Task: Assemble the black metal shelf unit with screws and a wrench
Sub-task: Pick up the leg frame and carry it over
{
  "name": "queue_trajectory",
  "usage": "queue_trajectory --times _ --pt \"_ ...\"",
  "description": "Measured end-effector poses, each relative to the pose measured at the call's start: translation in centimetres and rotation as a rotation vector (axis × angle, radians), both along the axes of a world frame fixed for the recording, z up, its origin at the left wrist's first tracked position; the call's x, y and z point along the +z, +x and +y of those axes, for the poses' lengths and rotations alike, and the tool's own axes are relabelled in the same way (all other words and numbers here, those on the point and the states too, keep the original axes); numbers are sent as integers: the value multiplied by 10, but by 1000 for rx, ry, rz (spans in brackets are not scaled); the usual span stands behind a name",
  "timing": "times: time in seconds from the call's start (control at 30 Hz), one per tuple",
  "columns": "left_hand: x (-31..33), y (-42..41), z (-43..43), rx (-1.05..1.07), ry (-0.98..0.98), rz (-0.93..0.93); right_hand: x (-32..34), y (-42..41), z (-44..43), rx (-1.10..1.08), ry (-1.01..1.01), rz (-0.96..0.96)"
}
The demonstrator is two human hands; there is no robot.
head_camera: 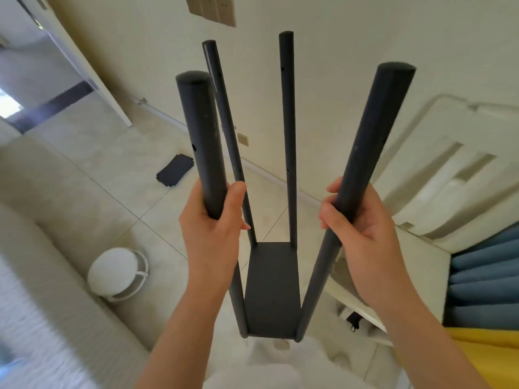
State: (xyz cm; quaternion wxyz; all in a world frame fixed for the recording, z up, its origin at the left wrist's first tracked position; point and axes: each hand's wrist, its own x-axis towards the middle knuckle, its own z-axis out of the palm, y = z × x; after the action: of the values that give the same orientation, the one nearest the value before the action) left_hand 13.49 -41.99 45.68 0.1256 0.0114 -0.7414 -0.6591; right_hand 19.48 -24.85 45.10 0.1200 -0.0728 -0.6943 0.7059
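Closest in, two bare forearms reach forward and each hand is closed around one post of the black metal shelf unit (271, 276), which stands upright between them. The left hand (213, 220) grips the near-left round black metal post (200, 141) partway up, fingers curled round it. The right hand (362, 220) grips the matching near-right round black post (368, 141) at about the same height. Both posts lean outward toward the top and show small holes along their sides. Lower down, a flat rectangular black shelf panel (271, 304) sits between the four posts near their bottom ends. Whether those ends rest on the floor cannot be told, since something white and blurred lies just below them. Beyond the panel rise the far-left thin black post (224, 122) and the far-right thin black post (288, 108), also with holes. On the pale tiled floor (118, 192), a white round stool with a ring base (116, 269) stands to the left, and farther off a loose flat black panel (174, 170) lies near the wall. To the right are folds of blue fabric (483, 290) above yellow fabric (477, 355). On the cream wall behind, a beige switch plate (213, 8) sits high up and a small beige socket (243, 139) sits low.
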Motion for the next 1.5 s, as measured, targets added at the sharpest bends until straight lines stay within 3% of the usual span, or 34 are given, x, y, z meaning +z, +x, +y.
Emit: queue_trajectory --times 0.37,0.77,1.13,1.5 --pt "-6 -94 -99 28 -114 42 -28 -109 -88 114 -70 -18" --pt "-12 -257 -133 60 -119 -88 -61 -280 -117 170 -119 -127" --pt "-31 -386 -171 155 -91 -151 -55 -447 -139 269 55 -223" --pt "-44 -504 -266 139 22 -193 -33 -573 -233 245 145 -197"
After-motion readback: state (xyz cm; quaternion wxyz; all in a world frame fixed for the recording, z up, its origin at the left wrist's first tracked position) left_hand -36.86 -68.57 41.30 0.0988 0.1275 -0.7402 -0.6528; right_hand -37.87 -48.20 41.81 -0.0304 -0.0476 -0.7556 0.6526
